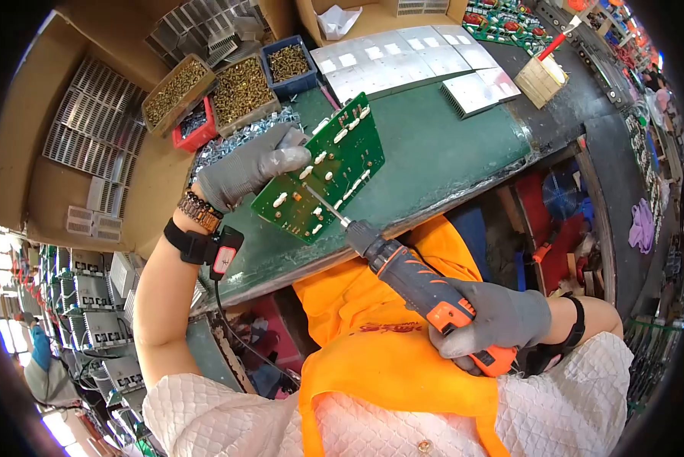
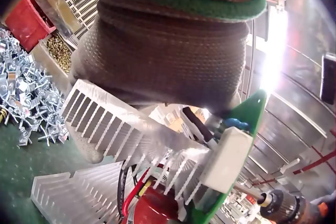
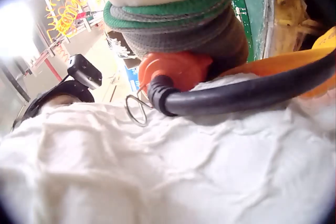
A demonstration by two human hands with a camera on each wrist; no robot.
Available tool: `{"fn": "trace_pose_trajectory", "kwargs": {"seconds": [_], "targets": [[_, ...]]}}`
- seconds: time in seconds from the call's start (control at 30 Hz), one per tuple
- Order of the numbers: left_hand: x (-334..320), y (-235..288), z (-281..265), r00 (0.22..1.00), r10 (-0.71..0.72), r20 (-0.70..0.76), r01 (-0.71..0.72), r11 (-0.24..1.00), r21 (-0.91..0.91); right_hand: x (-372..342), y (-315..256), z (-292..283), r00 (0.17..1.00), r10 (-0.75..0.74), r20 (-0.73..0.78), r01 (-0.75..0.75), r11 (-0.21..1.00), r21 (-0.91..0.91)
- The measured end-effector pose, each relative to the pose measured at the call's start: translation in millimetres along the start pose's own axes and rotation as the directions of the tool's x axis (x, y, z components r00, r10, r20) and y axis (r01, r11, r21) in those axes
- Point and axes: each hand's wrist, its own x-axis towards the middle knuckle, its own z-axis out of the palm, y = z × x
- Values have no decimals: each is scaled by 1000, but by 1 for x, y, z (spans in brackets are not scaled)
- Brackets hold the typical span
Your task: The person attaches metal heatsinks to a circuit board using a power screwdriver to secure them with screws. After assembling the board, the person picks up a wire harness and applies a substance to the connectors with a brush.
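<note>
The left hand point(image 1: 254, 164), in a grey glove, grips the left edge of a green circuit board point(image 1: 349, 164), which is held tilted above the table. In the left wrist view, finned metal heatsinks point(image 2: 131, 129) and a white block point(image 2: 227, 158) show on the board's component side, under the gloved hand point(image 2: 163, 56). The gloved right hand point(image 1: 502, 316) is wrapped round the handle of a black and orange electric screwdriver point(image 1: 410, 278). Its bit reaches the board's solder side; whether it touches a screw cannot be told. The right wrist view shows the driver's orange end point(image 3: 176, 69) and black cable point(image 3: 236, 95).
Bins of brass screws point(image 1: 241, 90) and a blue bin point(image 1: 288, 67) stand behind the left hand, beside loose metal clips point(image 2: 26, 87). Flat metal plates point(image 1: 403, 57) lie at the back of the green table point(image 1: 425, 152). A wooden block point(image 1: 540, 80) holds a red-handled tool.
</note>
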Motion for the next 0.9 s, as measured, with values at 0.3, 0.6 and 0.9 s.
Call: {"fn": "trace_pose_trajectory", "kwargs": {"seconds": [0.3, 0.6, 0.9], "targets": [[-10, 0, -13, 996, 30, 78, -38, 993, 111, -30, -14, -15, 999, 45, 6, -44, 994, -103], [27, -40, -100, 870, 59, -490, 285, 751, 596, -48, -12, -63, 977, -207, -52, 209, 978, 15], [104, -69, -115, 843, 89, -531, 456, 406, 792, -31, -16, -92, 971, -230, -56, 226, 971, -81]]}}
